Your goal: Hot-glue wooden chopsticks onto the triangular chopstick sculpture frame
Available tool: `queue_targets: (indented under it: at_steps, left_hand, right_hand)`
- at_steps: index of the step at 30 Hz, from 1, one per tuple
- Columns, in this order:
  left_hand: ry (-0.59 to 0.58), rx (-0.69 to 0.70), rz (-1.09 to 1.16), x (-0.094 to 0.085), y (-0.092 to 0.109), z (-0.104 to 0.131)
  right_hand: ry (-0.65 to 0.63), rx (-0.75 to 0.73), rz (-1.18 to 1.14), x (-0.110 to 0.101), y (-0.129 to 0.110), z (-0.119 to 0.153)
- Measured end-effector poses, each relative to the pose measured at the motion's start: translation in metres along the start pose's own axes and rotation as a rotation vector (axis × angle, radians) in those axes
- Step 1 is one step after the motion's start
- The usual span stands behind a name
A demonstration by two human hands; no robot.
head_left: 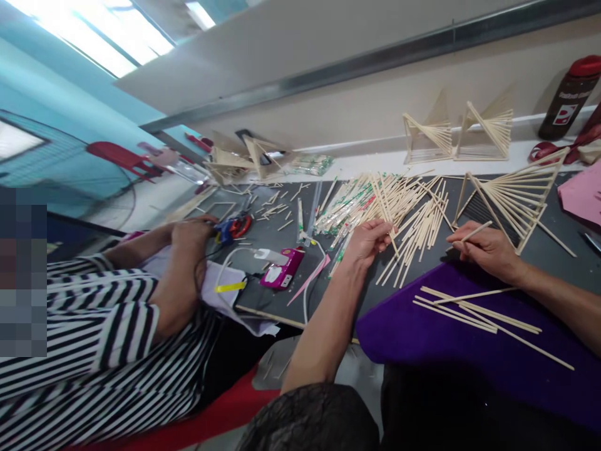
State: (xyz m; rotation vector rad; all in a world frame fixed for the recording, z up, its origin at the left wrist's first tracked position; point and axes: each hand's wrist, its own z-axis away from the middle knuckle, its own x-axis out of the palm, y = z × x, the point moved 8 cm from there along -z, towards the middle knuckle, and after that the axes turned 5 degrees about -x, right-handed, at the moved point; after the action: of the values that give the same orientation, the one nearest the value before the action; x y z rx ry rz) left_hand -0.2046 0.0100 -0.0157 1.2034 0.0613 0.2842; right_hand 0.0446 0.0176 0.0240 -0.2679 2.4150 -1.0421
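Observation:
My left hand (pixel 369 243) is over the near edge of a pile of thin wooden chopsticks (pixel 425 228), its thumb and fingers pinched on a chopstick (pixel 385 203) that slants up across the pile. To the right, my right hand (pixel 491 249) is closed around another chopstick (pixel 477 232), which pokes out above the fingers. Just behind that hand stands a twisted frame of chopsticks (pixel 511 197). Several loose chopsticks (pixel 474 310) lie on a purple cloth (pixel 399 332) below my right hand.
Wrapped chopsticks (pixel 347 203) lie left of the pile. A magenta device (pixel 283 268) with a white cable sits on the dark table. At left, a co-worker in a striped shirt (pixel 126 326) has hands near blue-and-red tools (pixel 230 230). Finished-looking stick frames (pixel 483 134) and a bottle (pixel 568 100) stand along the wall.

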Motion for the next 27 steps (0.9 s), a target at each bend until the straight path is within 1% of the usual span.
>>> queue_targets:
  at_steps: [3, 6, 9, 12, 15, 17, 19, 23, 27]
  left_hand:
    - [0.063, 0.036, -0.012, -0.007, 0.003, -0.003]
    - [0.09, 0.043, -0.034, -0.014, 0.002, -0.006]
    - [0.106, 0.043, -0.038, -0.019, -0.001, -0.006]
    - [0.111, 0.039, -0.033, -0.021, -0.001, -0.005]
    - [0.091, 0.028, -0.026, -0.017, 0.0, -0.001]
    - [0.054, 0.024, -0.034, -0.009, 0.001, 0.003]
    - [0.005, 0.026, -0.067, 0.004, 0.002, 0.009]
    - [-0.1, 0.064, -0.173, 0.036, 0.0, 0.023]
    - [-0.209, 0.106, -0.312, 0.066, -0.006, 0.034]
  right_hand:
    - [0.001, -0.008, 0.014, 0.0, 0.0, 0.0]
    - [-0.001, -0.001, 0.018, 0.0, 0.001, 0.0]
    - [-0.005, -0.026, 0.017, 0.001, -0.001, 0.0]
    - [-0.008, -0.04, 0.029, 0.001, -0.003, 0.0]
    - [-0.009, -0.031, 0.027, 0.001, -0.002, -0.001]
    - [-0.003, -0.02, 0.026, 0.0, -0.001, -0.003]
    - [0.005, 0.007, 0.028, -0.002, -0.001, -0.007]
    - [0.052, 0.113, -0.017, -0.009, -0.001, -0.014]
    - [0.099, 0.246, -0.152, -0.011, 0.0, -0.017]
